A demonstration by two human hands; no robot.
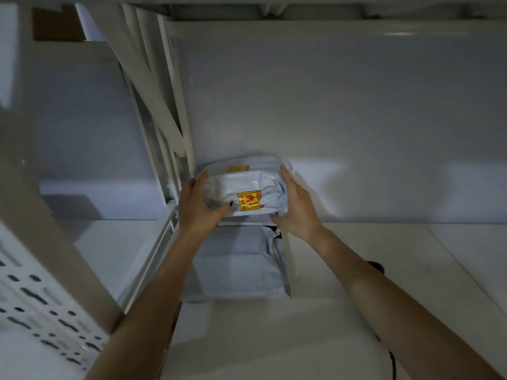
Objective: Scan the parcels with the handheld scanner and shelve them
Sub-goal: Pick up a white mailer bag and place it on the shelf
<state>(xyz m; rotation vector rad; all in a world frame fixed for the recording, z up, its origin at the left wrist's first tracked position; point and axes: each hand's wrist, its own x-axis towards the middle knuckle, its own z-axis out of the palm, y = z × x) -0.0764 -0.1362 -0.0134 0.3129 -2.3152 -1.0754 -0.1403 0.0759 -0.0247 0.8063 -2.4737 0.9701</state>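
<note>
Your left hand [199, 204] grips the left end of a white poly mailer parcel [247, 197], fingers curled over its top edge, thumb under the near edge. Your right hand [295, 207] is flat against the parcel's right end, fingers straight and pointing away from you. Hands are apart, parcel clamped between them. Both forearms bare, reaching forward.

The parcel has a yellow and red fragile sticker [249, 203] facing up, text too small to read. It sits on top of another white mailer [241, 167] with a yellow label [238, 168] showing at its far edge; the stack is at the back of the shelf, close to the white back panel [329, 105] and just beside the white upright post [175, 105] on the left.

Nearer to you, a grey poly mailer [236, 264] lies flat on the shelf board [356, 256], partly under your wrists, with a bit of black at its far right corner.

Right of your right forearm, a dark object with a black cable [393, 363] shows, mostly hidden by the arm; can't tell if it's the scanner.

Bottom left: perforated white panel [35, 311], blurred. Top left: brown cardboard box [59, 24] on a higher level.
</note>
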